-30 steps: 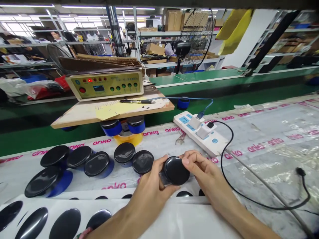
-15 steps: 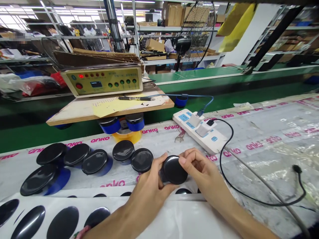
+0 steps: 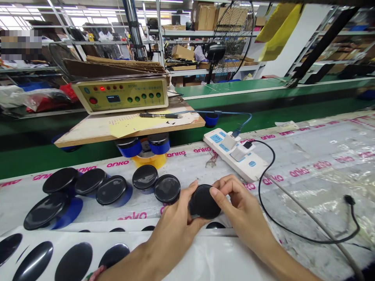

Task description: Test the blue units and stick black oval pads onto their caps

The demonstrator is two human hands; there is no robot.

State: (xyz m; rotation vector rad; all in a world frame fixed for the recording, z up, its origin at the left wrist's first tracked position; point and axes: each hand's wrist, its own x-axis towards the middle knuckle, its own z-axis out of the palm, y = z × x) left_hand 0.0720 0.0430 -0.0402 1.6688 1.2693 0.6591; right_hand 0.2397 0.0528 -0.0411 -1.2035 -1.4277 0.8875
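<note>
Between thumb and fingers, my left hand (image 3: 178,220) grips a small round black-topped piece (image 3: 206,202) by its left side. The fingers of my right hand (image 3: 237,201) are bent, with the thumb and fingertips on the upper right edge of its smooth top. Its lower body is mostly hidden. Just left of my hands are two similar round pieces, one of them a black-topped piece (image 3: 166,188). Further left stand several blue pieces with black tops (image 3: 113,191). Below my hands lies a white sheet bearing several black round stickers (image 3: 74,261), partly covered by my left forearm.
A wooden board (image 3: 88,130) on blue and yellow supports carries a yellow-fronted tester (image 3: 125,93), a pen (image 3: 160,116) and paper. Right of it lies a white power strip (image 3: 234,154); a black cable (image 3: 274,222) loops across the plastic-covered table. A fan (image 3: 215,50) stands behind.
The held piece has tilted slightly, and the bright reflection on its top is gone. My right hand has shifted very little. On the tester, the lit red lamp has moved one place right.
</note>
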